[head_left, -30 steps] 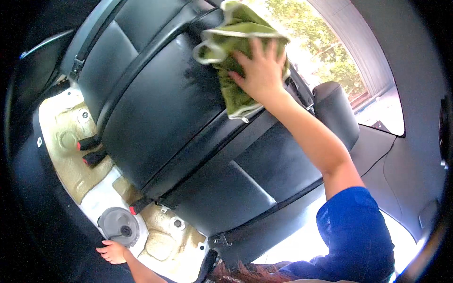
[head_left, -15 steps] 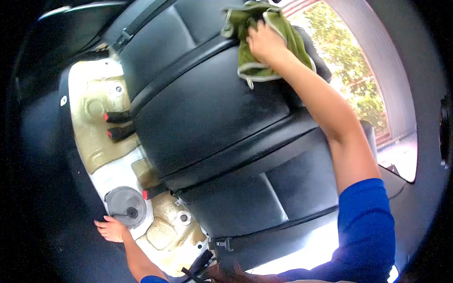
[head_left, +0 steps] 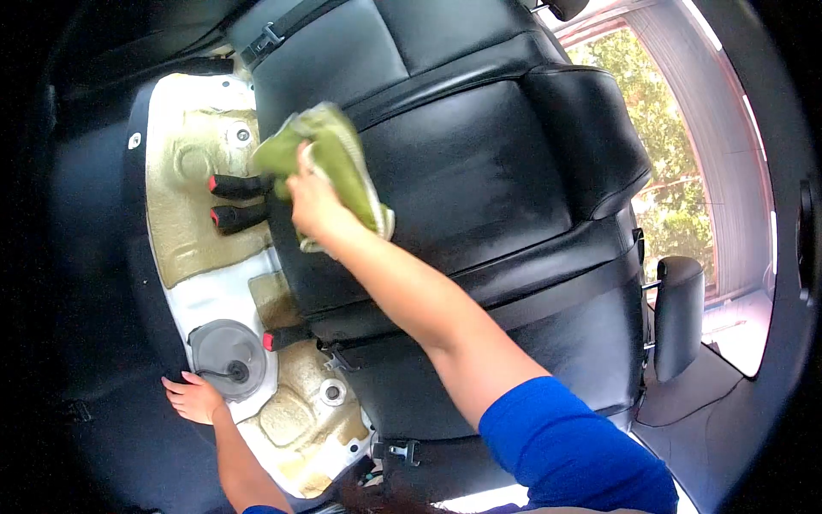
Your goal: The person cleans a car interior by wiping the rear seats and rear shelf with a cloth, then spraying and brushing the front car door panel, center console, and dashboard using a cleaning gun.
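My right hand (head_left: 313, 199) presses a green cloth (head_left: 347, 163) with white edging against the lower part of the black leather seat back (head_left: 462, 171). Its fingers are closed on the cloth, which is blurred by motion. My left hand (head_left: 193, 398) rests on the dark edge beside the exposed floor panel (head_left: 201, 248), fingers spread, holding nothing. Just above it is a round grey cover (head_left: 227, 358) with a cable. Two black buckles (head_left: 240, 201) with red tips lie left of the cloth, and another buckle (head_left: 287, 337) lies lower down.
A headrest (head_left: 679, 319) stands at the right, near the rear window (head_left: 672, 163). A seat belt anchor (head_left: 262, 43) is at the upper left, and a metal latch (head_left: 402, 452) at the bottom. A thin cable (head_left: 693, 421) runs along the right trim.
My right hand and the green cloth have moved from the top of the seat back down and left to its lower part. The view has shifted; my left hand stays by the round cover.
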{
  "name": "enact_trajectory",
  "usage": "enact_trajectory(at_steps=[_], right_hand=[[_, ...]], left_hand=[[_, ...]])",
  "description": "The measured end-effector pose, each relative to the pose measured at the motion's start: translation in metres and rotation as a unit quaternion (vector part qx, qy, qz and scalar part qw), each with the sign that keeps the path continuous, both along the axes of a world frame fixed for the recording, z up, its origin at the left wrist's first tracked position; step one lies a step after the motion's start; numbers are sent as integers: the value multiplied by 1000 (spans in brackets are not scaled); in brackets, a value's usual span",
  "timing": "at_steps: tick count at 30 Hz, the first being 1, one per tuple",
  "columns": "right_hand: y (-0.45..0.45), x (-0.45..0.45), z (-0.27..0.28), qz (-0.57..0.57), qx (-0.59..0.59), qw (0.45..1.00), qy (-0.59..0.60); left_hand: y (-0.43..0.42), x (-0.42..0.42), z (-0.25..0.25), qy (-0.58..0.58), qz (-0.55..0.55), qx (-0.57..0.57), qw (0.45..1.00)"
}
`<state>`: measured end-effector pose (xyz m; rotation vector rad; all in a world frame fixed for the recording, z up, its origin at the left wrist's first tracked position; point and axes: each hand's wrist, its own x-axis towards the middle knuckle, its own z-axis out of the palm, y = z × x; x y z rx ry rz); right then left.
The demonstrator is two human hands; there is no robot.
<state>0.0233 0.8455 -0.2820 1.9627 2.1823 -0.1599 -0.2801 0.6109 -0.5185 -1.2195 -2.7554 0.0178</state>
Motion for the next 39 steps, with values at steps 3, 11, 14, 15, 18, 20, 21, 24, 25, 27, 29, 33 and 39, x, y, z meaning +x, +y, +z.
enact_trajectory(at_steps=[3, 11, 14, 15, 18, 20, 21, 24, 25, 27, 29, 33, 39], right_hand=[[-11, 11, 28, 86, -58, 992, -74], [-80, 129, 237, 48, 264, 910, -315], [-165, 86, 220, -19, 176, 904, -388], [-189, 72, 213, -24, 136, 908, -395], [-205, 80, 206, -85, 18, 941, -327], [-159, 79, 210, -55, 60, 935, -344], [-128, 73, 206, -67, 85, 928, -357], [-57, 67, 161, 37, 170, 911, -373], [-41, 66, 136, 89, 180, 914, -353], [-20, 49, 88, 121, 126, 944, -279], [-6, 24, 44, 101, 27, 978, -183], [18, -4, -47, 168, -37, 969, -178], [47, -53, -147, 303, -268, 807, -430]], left_hand=[[0, -1, 0, 9, -9, 11, 1000], [4, 8, 27, -29, -2, 11, 1000], [4, 7, 19, 2, -4, 25, 1000], [2, 7, 16, 3, -14, 35, 999], [6, 7, 16, -22, -5, 35, 999], [4, 4, 10, -8, -13, 61, 998], [6, 4, 11, -12, -15, 64, 998], [4, 5, 12, -20, -18, 75, 997], [4, 5, 11, -18, -18, 79, 997], [4, 5, 9, -18, -15, 76, 997], [3, 3, 7, -22, -18, 79, 996], [3, 4, 3, -35, -6, 61, 997], [3, 4, 2, -46, -11, 58, 997]])
